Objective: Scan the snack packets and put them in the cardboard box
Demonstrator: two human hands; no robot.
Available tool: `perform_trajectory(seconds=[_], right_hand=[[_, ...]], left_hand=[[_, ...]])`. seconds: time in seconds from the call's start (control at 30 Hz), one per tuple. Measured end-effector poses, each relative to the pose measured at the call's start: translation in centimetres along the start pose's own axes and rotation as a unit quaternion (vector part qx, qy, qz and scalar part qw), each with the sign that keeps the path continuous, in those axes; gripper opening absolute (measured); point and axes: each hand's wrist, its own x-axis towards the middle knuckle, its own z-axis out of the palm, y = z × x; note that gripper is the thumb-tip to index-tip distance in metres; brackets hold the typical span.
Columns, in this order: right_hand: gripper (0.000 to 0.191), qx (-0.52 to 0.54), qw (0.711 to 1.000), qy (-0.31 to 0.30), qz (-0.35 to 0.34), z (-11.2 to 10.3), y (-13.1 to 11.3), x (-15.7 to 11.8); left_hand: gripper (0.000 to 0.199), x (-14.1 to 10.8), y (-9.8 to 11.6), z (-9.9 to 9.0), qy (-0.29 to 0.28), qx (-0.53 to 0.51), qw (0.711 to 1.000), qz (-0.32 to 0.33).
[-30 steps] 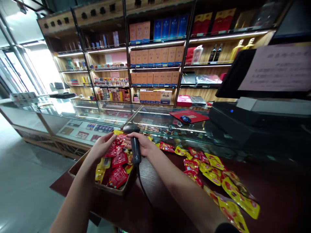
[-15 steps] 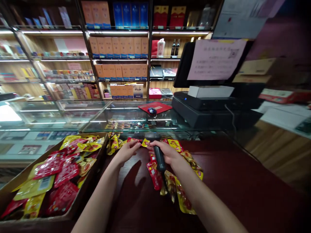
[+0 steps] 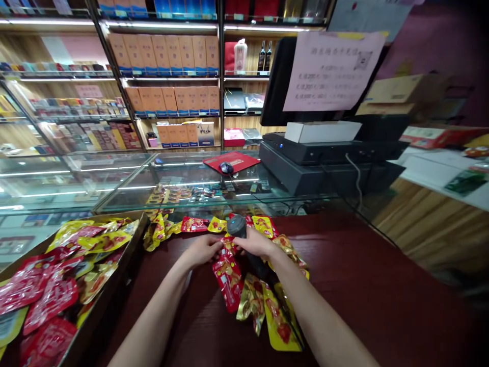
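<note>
My right hand (image 3: 260,241) is wrapped round a dark handheld barcode scanner (image 3: 237,225), its head facing away from me and its handle slanting down. Its thumb side also lies close to the top of a red snack packet (image 3: 228,283). My left hand (image 3: 204,250) pinches that packet's upper edge, fingers together. A gold packet (image 3: 252,300) and a yellow packet (image 3: 280,323) lie just right of it, partly under my right forearm. Beyond my hands, a row of more packets, among them a red one (image 3: 194,224) and a small yellow one (image 3: 217,225), runs along the glass.
On the left stands an open cardboard box (image 3: 126,260) full of red and yellow packets. A glass counter (image 3: 171,173) lies ahead, with a mouse (image 3: 226,167) on a red mat (image 3: 244,161). A monitor (image 3: 273,86) sits right, before shelves of boxes.
Both hands have drawn nearer, and the left has closed on the red packet, whose top has come up to the fingers. My view has tilted down and shifted right.
</note>
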Motion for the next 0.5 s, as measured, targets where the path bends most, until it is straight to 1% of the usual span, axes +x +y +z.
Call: perform_trajectory(seconds=[0.1, 0.17, 0.23, 0.3, 0.37, 0.4, 0.5], right_hand=[[0.015, 0.057, 0.998, 0.013, 0.020, 1.3, -0.4, 0.4], [0.013, 0.130, 0.991, 0.016, 0.042, 2.1, -0.9, 0.3], [0.011, 0.218, 0.974, -0.010, 0.065, 2.7, -1.4, 0.1], [0.014, 0.282, 0.956, -0.052, 0.065, 3.2, -2.0, -0.2], [0.018, 0.299, 0.950, -0.083, 0.044, 3.7, -3.0, -0.6], [0.020, 0.295, 0.951, -0.086, 0.033, 3.8, -3.6, -0.8], [0.018, 0.262, 0.963, -0.062, 0.013, 4.2, -5.5, -1.4]], left_hand=[[0.042, -0.5, 0.6, -0.5, 0.013, 0.001, 1.000, -0.007], [0.047, -0.8, 0.9, -0.9, 0.012, -0.019, 1.000, -0.007], [0.048, -1.0, 0.9, -1.4, 0.004, -0.047, 0.999, -0.003], [0.047, -1.0, 0.8, -1.8, 0.014, -0.076, 0.997, 0.010], [0.047, -1.1, 0.6, -2.4, 0.032, -0.103, 0.994, 0.027], [0.045, -1.1, 0.5, -2.7, 0.039, -0.116, 0.992, 0.032], [0.040, -1.3, 0.4, -4.2, 0.045, -0.162, 0.985, 0.041]])
